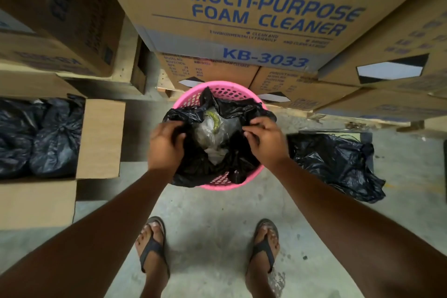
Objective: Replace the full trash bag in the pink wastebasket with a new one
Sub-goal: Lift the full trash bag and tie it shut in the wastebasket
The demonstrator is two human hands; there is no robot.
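The pink wastebasket (pixel 225 91) stands on the concrete floor in front of my feet, with perforated walls. Inside it sits a black trash bag (pixel 205 167) whose mouth is open, showing crumpled clear plastic and something greenish. My left hand (pixel 164 145) grips the bag's left edge. My right hand (pixel 264 139) pinches the bag's right edge. Both hands are over the basket's rim. A loose, flat black bag (pixel 336 164) lies on the floor to the right of the basket.
Stacked cardboard cartons (pixel 254 14) of foam cleaner on a wooden pallet rise right behind the basket. An open carton (pixel 101 138) at the left holds tied black bags (pixel 41 135). My sandalled feet stand on bare concrete below the basket.
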